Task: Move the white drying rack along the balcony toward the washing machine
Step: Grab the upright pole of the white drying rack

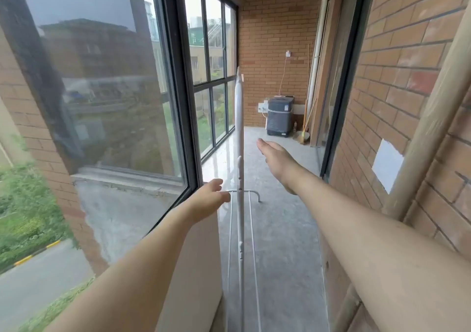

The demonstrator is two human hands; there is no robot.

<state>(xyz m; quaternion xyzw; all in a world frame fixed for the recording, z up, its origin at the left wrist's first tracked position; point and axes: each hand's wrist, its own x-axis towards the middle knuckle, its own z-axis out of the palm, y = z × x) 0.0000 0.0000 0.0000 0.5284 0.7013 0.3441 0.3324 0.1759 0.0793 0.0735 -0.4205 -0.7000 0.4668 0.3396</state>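
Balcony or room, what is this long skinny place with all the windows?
Probably a glassed-in laundry balcony: tall windows line one side, brick wall the other, a washing machine stands at the far end, and a white drying rack runs between.

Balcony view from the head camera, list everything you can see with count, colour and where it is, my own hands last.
Drying rack: one, white, folded, centre foreground, running away down the floor.
Washing machine: one, dark grey, far end against the brick wall.
Broom: one, wooden handle, leaning right of the washing machine.
Windows: black-framed panes along the left side.
Brick walls: orange-brown, right side and far end.
Pipe: one, white, upright in the far right corner.
Floor: grey concrete.
Left hand: open, at the rack's left side.
Right hand: open, flat, apart from the rack on its right.
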